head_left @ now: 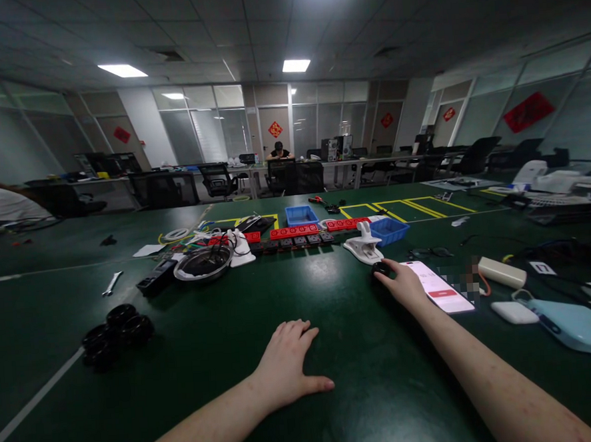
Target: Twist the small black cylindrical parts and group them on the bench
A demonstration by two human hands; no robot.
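Note:
My right hand [402, 282] has its thumb and fingers around a small round black part [380, 269], just in front of a white clip stand [365, 245]. Beside that hand lies a phone [442, 289] with a lit screen. My left hand [293, 360] rests on the green table [195, 387], fingers spread and nothing in them. Off to the left is a cluster of several round black parts [117, 335], much like the one in my right hand; their exact kind does not show.
Farther back are a round metal tray [204, 272], a black handheld device [157, 276], a wrench [112, 283], red strips [293, 232] and blue bins [302, 215]. On the right lie a white power bank [501, 272] and a light blue case [580, 327]. A person sits far behind.

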